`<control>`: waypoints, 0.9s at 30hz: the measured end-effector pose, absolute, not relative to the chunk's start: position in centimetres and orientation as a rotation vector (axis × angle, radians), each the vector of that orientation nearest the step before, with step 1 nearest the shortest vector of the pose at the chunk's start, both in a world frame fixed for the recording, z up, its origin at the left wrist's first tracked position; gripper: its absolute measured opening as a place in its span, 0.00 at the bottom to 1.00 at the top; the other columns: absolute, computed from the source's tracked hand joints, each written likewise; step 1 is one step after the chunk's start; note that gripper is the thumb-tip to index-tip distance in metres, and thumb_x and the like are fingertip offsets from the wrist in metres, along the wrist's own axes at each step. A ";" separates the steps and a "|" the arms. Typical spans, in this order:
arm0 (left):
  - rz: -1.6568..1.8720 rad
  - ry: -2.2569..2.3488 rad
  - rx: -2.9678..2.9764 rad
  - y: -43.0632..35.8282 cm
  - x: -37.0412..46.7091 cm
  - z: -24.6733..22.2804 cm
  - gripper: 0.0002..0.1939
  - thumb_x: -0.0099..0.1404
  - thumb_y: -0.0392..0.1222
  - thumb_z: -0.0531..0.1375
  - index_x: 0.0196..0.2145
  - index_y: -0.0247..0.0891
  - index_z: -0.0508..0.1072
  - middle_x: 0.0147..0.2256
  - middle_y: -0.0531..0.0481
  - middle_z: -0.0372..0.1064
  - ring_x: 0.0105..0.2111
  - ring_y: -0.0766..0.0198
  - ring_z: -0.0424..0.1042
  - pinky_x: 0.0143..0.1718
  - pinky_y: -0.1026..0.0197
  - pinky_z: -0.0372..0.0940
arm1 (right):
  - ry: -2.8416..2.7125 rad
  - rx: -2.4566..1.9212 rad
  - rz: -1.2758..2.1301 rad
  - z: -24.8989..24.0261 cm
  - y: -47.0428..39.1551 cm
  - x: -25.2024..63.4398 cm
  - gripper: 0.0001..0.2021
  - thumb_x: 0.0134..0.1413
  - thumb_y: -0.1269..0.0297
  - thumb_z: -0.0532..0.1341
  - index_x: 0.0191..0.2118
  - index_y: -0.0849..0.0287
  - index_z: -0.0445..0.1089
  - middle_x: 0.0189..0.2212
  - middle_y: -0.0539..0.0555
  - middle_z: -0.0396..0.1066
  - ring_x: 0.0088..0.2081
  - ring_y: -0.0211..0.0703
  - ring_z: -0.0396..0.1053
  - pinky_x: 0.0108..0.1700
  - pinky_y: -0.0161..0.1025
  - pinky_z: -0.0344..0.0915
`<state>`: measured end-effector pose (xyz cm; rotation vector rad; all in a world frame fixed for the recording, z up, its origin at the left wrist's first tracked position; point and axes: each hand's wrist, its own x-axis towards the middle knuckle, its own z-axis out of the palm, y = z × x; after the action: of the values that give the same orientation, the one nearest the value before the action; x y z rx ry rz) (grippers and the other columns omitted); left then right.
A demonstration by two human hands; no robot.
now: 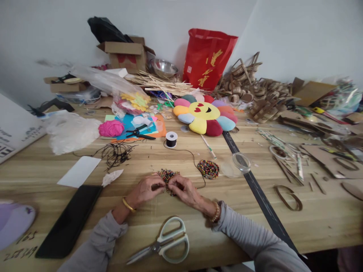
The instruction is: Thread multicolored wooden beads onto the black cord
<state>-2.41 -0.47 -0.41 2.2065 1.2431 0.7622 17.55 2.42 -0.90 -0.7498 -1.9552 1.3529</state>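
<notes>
The left hand (148, 190) and right hand (185, 191) probably hide some beads (168, 174).

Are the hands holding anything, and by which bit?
The left hand and right hand pinch the beadwork around its near end; exactly which beads, I can't tell.

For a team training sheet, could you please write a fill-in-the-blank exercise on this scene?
The left hand and right hand are handling small multicoloured ____.
The cord on the white spool is ____.
The flower-shaped cushion has eyes shaped like ____.
The upright bag behind it is mainly ____.

beads; black; hearts; red
</notes>
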 end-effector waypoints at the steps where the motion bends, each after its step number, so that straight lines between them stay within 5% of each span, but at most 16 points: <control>1: 0.796 1.264 2.140 -0.4 -2.5 -0.3 0.05 0.61 0.35 0.59 0.30 0.36 0.75 0.28 0.49 0.74 0.30 0.63 0.71 0.37 0.61 0.65 | -1.956 -0.757 1.360 -0.9 2.4 17.6 0.10 0.58 0.61 0.57 0.30 0.61 0.66 0.23 0.49 0.64 0.25 0.35 0.61 0.29 0.32 0.59; 27: 0.871 1.253 1.750 -0.5 -3.0 0.3 0.06 0.58 0.39 0.61 0.29 0.33 0.76 0.29 0.47 0.75 0.30 0.63 0.73 0.34 0.63 0.67 | -1.998 -0.812 1.322 -0.7 2.2 17.6 0.05 0.52 0.67 0.57 0.28 0.62 0.66 0.22 0.48 0.63 0.23 0.32 0.57 0.25 0.30 0.55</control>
<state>-2.98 -0.53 0.27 1.7504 1.2529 0.8711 17.56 2.22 -0.73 -0.8120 -1.9976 1.3218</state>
